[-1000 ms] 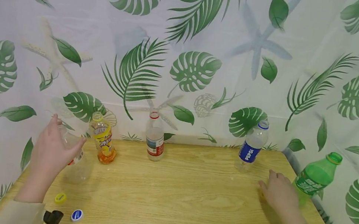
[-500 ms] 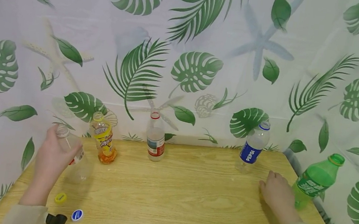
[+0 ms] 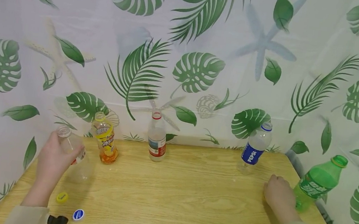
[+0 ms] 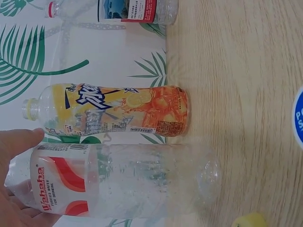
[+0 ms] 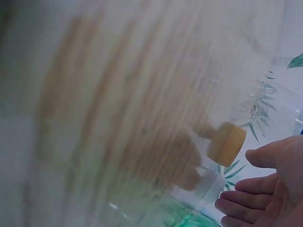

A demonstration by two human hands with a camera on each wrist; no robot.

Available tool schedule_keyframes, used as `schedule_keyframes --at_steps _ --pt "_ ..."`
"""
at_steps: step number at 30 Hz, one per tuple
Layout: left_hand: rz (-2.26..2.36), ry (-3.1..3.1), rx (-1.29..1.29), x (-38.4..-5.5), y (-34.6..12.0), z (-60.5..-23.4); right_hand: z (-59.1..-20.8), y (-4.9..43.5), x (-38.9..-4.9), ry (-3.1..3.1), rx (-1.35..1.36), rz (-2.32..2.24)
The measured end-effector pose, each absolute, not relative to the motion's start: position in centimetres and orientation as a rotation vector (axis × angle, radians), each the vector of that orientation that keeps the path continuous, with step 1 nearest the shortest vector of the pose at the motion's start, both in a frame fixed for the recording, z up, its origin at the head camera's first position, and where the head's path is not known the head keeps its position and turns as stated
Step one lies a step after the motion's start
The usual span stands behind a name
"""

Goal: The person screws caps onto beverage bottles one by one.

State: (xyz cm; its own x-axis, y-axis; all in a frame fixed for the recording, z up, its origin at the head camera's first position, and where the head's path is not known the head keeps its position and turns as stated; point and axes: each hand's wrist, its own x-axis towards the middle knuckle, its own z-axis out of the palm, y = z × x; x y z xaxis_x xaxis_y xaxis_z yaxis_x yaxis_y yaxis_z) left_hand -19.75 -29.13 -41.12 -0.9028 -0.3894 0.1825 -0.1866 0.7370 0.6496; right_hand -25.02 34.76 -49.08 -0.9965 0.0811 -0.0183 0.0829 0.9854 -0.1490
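At the left of the head view my left hand point(image 3: 54, 158) grips the upper part of a clear Wahaha water bottle point(image 4: 128, 179), which has no cap and stands on the table. In the left wrist view the thumb lies along one side, with the fingers round the other. My right hand point(image 3: 278, 197) is low over the table beside a green, capless Sprite bottle point(image 3: 317, 181). The right wrist view shows its fingers extended, holding nothing, close to a yellow cap point(image 5: 227, 144) and a white cap point(image 5: 210, 185). The hand hides both caps from the head camera.
Beside the water bottle stands an iced tea bottle point(image 3: 106, 142). A red-ringed bottle point(image 3: 157, 143) is at the back middle, a Pepsi bottle point(image 3: 253, 153) at the back right. Two caps, yellow point(image 3: 62, 197) and blue point(image 3: 78, 214), lie at front left. Patterned cloth point(image 3: 191, 72) hangs behind the table.
The raised fingers of my left hand have come down and closed round the water bottle. The thumb of my right hand has drawn in from the left; that hand has otherwise barely moved.
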Motion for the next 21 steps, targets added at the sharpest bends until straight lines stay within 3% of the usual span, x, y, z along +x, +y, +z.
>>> schedule_keyframes --at_steps 21 --pt "-0.977 -2.625 0.429 -19.7 -29.33 -41.75 -49.34 35.28 -25.93 3.247 -0.012 -0.259"
